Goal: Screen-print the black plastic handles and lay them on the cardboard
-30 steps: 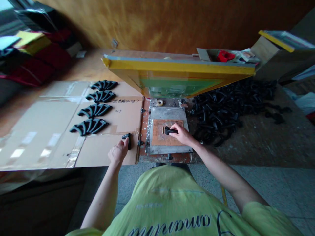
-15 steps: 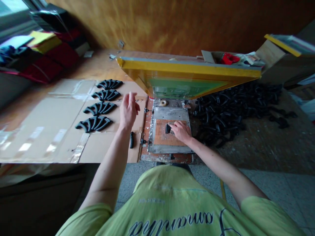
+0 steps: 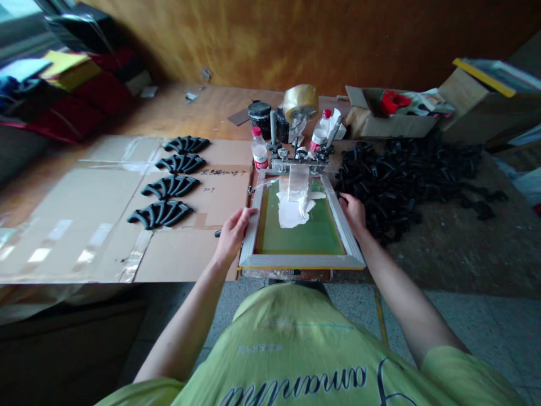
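On the desk [image 3: 422, 265], the screen frame [image 3: 302, 261] has swung down from its raised position and now lies flat, or nearly so, between our hands. The board and the black part set on it half a second ago are therefore covered; we cannot verify the part's seating. The pile of black parts [image 3: 406, 183] at right and the four rows of black parts [image 3: 167, 186] at left are unchanged. Our left hand [image 3: 234, 232] pinches the frame's left rim between thumb and fingers. Our right hand [image 3: 354, 211] has left the part; its fingers curl at the right rim, but we cannot tell whether they grip it. White paste [image 3: 291, 211] lies on the mesh's far half. A single black part [image 3: 217, 233] shows just beside our left hand.
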Demonstrator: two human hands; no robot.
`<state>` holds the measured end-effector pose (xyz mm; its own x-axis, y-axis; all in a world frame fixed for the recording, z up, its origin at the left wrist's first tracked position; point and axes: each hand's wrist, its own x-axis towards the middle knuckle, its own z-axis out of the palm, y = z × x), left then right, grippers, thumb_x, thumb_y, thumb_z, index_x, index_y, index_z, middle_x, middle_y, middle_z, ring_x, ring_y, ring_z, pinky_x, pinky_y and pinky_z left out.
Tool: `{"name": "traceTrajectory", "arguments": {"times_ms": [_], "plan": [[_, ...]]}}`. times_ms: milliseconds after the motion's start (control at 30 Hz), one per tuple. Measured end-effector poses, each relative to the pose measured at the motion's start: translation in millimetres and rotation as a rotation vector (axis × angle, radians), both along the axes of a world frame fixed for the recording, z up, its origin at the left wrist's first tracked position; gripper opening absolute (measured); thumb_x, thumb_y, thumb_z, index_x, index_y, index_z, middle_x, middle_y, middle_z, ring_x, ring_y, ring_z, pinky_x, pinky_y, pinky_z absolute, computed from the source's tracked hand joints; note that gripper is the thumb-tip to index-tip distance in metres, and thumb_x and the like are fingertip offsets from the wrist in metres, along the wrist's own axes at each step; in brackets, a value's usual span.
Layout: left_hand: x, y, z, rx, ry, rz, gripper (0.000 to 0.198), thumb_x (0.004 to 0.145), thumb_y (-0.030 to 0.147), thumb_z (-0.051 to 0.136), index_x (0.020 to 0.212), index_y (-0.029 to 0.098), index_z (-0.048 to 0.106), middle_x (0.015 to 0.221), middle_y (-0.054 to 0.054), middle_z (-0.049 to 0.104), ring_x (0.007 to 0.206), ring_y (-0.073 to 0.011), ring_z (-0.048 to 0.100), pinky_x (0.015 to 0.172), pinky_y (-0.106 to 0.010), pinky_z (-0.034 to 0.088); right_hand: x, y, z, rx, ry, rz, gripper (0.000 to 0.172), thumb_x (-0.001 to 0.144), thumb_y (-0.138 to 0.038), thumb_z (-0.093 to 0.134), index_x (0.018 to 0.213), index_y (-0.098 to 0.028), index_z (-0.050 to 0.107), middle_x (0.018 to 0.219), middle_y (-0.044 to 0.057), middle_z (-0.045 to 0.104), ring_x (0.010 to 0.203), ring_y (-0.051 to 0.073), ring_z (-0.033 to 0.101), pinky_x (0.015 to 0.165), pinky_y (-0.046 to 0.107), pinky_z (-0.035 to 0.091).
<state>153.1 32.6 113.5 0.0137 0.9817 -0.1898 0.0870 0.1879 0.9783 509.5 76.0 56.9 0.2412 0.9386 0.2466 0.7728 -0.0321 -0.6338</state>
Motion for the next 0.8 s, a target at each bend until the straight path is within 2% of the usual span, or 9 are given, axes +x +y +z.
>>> {"name": "traceTrajectory", "arguments": {"times_ms": [67,133,233,333,433,533,600,667,800], "plan": [[-2.1,-12.6,-31.7,-0.091,0.017,-0.034,0.068,0.081,0.059,0.062,0.135,0.018,0.057,0.069,0.0,0.06,0.054,-0.0111,0.05,0.049,-0.021,0.035,0.0,16.0,16.4,0.094,-0.026,0.04,0.042,0.097,-0.043,0.048,0.123,-0.015,0.063,0.124,0.016,0.061,0.119,0.03,0.054,0.106,0.053,0.041],[-1.3,-16.6,-55.9,-0.107,0.092,-0.04,0.074,0.079,0.053,0.065,0.144,0.02,0.048,0.071,0.0,0.062,0.058,-0.0126,0.053,0.053,-0.022,0.039,-20.9,30.2,30.7,0.184,-0.089,0.203,0.047,0.09,-0.045,0.063,0.127,-0.016,0.06,0.133,0.015,0.054,0.126,0.032,0.048,0.109,0.053,0.038],[0.9,-14.1,-73.9,-0.084,0.225,-0.026,0.068,0.081,0.048,0.063,0.142,0.02,0.051,0.07,0.001,0.061,0.061,-0.0135,0.055,0.056,-0.023,0.041,-67.2,40.5,40.6,0.121,-0.2,0.423,0.044,0.08,-0.037,0.078,0.116,-0.017,0.063,0.121,0.014,0.057,0.12,0.034,0.048,0.105,0.054,0.04],[0.8,-10.9,-78.4,-0.088,0.294,-0.026,0.061,0.082,0.045,0.062,0.138,0.02,0.056,0.07,0.001,0.063,0.063,-0.0144,0.057,0.059,-0.024,0.043,-96.3,29.0,34.0,-0.039,-0.295,0.532,0.019,0.08,-0.026,0.077,0.094,-0.018,0.065,0.094,0.01,0.062,0.098,0.029,0.055,0.09,0.045,0.047],[-0.8,-10.1,-81.9,-0.117,0.329,-0.027,0.057,0.083,0.045,0.062,0.134,0.019,0.059,0.072,-0.001,0.066,0.065,-0.0156,0.059,0.062,-0.025,0.044,-96.5,-0.7,22.6,-0.068,-0.366,0.653,0.003,0.085,-0.016,0.066,0.086,-0.019,0.066,0.087,0.008,0.064,0.091,0.025,0.056,0.083,0.038,0.046],[-1.5,-10.2,-86.8,-0.124,0.325,-0.025,0.056,0.084,0.047,0.061,0.132,0.018,0.06,0.078,-0.003,0.069,0.07,-0.0176,0.062,0.065,-0.026,0.046,-82.0,-25.3,22.5,-0.041,-0.381,0.844,0.024,0.082,-0.004,0.055,0.092,-0.02,0.069,0.092,0.007,0.067,0.094,0.023,0.057,0.081,0.034,0.044],[-1.5,-10.2,-88.7,-0.128,0.306,-0.021,0.057,0.084,0.048,0.061,0.131,0.017,0.06,0.08,-0.004,0.07,0.071,-0.0184,0.063,0.067,-0.027,0.047,-75.0,-28.6,29.2,-0.056,-0.373,0.946,0.027,0.079,-0.003,0.056,0.092,-0.021,0.071,0.092,0.005,0.068,0.091,0.022,0.058,0.078,0.032,0.044],[-1.2,-10.0,-88.9,-0.136,0.279,-0.014,0.058,0.083,0.049,0.062,0.131,0.017,0.06,0.08,-0.004,0.07,0.071,-0.0186,0.063,0.067,-0.028,0.048,-74.3,-23.7,35.9,-0.076,-0.38,0.955,0.022,0.078,-0.007,0.06,0.088,-0.022,0.071,0.087,0.004,0.068,0.088,0.021,0.059,0.076,0.031,0.043],[-0.7,-10.0,-86.8,-0.154,0.214,-0.001,0.062,0.08,0.051,0.064,0.13,0.015,0.06,0.076,-0.004,0.068,0.068,-0.018,0.062,0.064,-0.027,0.048,-83.7,-22.2,30.9,-0.021,-0.376,0.779,0.022,0.082,-0.008,0.057,0.093,-0.02,0.072,0.093,0.006,0.07,0.093,0.023,0.059,0.081,0.033,0.045]]}}
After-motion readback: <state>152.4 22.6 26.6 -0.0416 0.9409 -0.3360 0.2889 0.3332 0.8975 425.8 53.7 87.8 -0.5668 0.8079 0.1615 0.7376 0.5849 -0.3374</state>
